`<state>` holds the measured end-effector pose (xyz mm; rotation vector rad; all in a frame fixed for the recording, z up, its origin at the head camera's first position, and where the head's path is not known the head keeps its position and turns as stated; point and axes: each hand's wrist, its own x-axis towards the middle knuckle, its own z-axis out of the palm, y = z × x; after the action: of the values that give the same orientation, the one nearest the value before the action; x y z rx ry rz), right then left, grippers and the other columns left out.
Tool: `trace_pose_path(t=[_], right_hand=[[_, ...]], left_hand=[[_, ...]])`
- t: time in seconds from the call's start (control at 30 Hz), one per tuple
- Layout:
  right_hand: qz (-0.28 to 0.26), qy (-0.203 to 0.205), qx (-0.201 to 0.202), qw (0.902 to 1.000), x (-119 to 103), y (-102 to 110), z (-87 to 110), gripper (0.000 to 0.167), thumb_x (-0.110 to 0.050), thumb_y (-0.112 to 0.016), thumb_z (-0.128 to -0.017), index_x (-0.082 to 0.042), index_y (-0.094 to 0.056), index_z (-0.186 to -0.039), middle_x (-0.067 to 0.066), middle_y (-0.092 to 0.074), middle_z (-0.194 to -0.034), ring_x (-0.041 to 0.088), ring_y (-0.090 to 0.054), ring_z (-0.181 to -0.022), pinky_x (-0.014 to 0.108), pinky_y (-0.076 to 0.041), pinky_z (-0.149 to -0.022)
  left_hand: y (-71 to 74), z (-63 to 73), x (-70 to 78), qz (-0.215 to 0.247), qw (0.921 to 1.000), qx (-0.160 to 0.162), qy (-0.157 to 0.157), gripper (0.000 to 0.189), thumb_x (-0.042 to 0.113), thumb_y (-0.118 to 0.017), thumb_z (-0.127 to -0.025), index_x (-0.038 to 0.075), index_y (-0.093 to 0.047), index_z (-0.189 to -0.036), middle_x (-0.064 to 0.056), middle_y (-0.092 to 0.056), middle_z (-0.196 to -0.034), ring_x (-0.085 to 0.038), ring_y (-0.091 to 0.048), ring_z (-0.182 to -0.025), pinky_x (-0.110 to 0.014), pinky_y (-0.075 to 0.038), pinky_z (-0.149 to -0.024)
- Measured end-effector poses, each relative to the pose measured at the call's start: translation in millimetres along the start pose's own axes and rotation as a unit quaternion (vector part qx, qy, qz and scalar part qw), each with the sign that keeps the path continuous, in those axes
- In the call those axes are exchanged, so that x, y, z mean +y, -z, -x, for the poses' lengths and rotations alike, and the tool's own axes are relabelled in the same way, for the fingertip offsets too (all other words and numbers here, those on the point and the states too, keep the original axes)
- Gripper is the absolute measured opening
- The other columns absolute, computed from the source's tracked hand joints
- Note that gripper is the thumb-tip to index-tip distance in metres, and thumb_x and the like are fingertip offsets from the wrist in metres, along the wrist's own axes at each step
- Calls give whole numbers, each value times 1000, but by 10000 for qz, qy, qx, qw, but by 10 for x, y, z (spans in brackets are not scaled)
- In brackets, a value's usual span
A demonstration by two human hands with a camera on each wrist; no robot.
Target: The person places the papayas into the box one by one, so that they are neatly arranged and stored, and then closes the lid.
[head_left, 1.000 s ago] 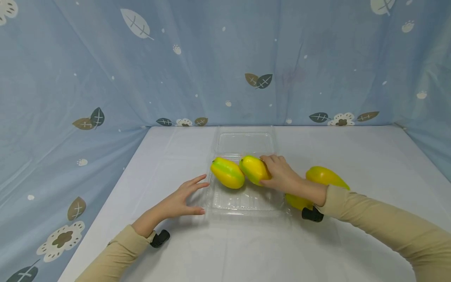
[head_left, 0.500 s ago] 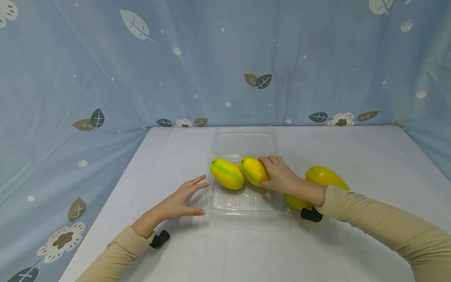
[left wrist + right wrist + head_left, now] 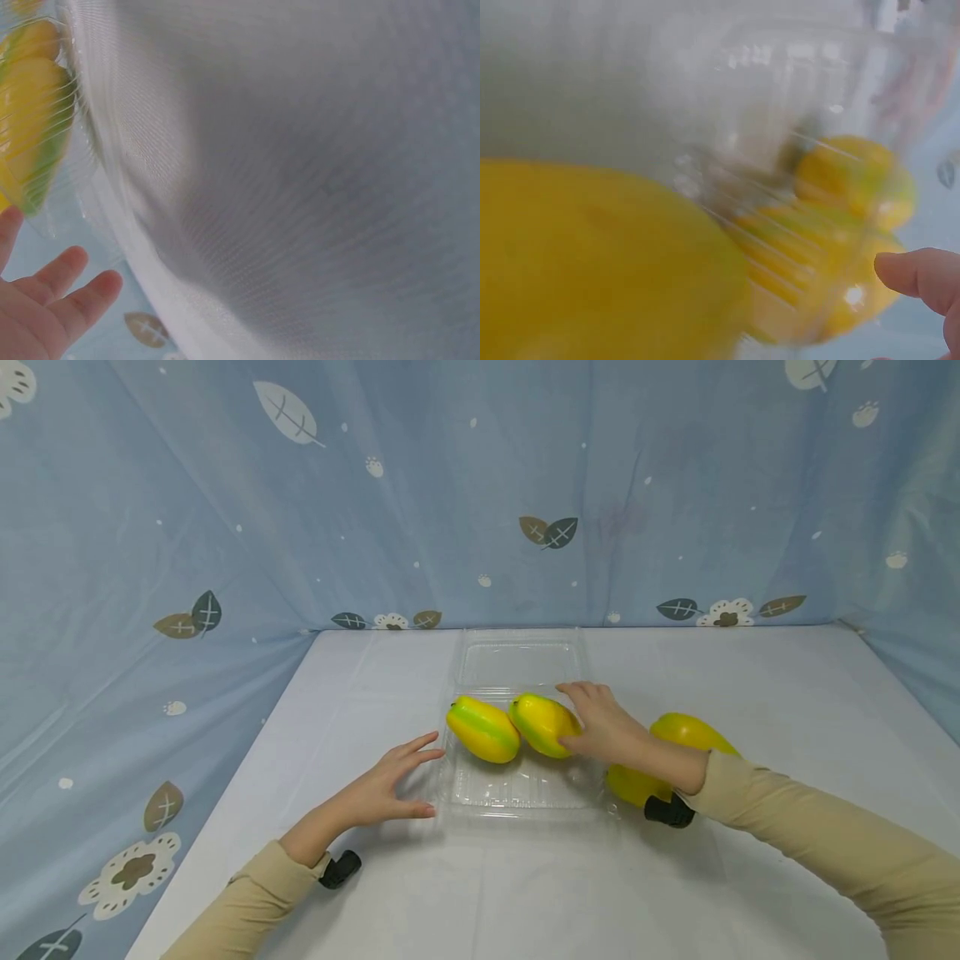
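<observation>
Two yellow-green papayas lie side by side in the clear plastic clamshell box, the left papaya and the right papaya. My right hand is spread just beside the right papaya. Its thumb is close to the fruit, and I cannot tell whether they touch; its other fingers stand off. My left hand hovers left of the box with fingers spread, holding nothing. The left wrist view shows a papaya through the box wall, beyond the fingertips.
Two more papayas lie right of the box under my right forearm: a rear papaya and a front papaya, both partly hidden. The box's open lid lies flat toward the back. A blue patterned curtain rises behind the white table.
My right hand has loosened from the right papaya and shifted slightly right, its fingers lifting off. The papaya stays in the box. The left hand has not moved.
</observation>
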<state>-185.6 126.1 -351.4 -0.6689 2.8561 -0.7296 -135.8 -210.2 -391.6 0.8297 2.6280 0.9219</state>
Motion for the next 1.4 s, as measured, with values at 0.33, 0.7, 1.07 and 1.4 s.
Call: trace_pose_path(t=[0.33,0.7,1.07,1.4], right_hand=[[-234,14,78,9997,81,318,178,66,-25,-68,-81,2,-37,-133,25,-36,-136,44,-31,-123,60,-30,-98],[-220,-260,-209,9992,194,505,558,66,-22,-66,-82,3,-36,-135,27,-34,-138,45,-30,-124,63,-28,-97],[-53,127,-221,9997,511,381,852,59,-21,-72,-77,7,-49,-123,27,-50,-123,44,-42,-114,60,-35,-92],[-137,342,-135,9992,650,252,996,49,-16,-75,-73,3,-56,-114,20,-57,-117,40,-49,-108,56,-40,-89]], left_hand=[[3,-1,0,-11,10000,-16,33,73,34,-73,-76,11,-41,-137,-5,-18,-152,-33,-17,-137,-59,-22,-104],[16,7,20,37,9999,-45,108,74,34,-73,-76,11,-41,-138,-4,-17,-152,-32,-16,-137,-59,-22,-103],[8,10,17,63,9999,-43,133,74,34,-73,-76,12,-40,-138,-3,-17,-153,-32,-16,-137,-60,-23,-103],[6,12,11,80,10000,-9,53,74,34,-74,-75,11,-41,-138,-5,-18,-152,-32,-16,-137,-59,-23,-103]])
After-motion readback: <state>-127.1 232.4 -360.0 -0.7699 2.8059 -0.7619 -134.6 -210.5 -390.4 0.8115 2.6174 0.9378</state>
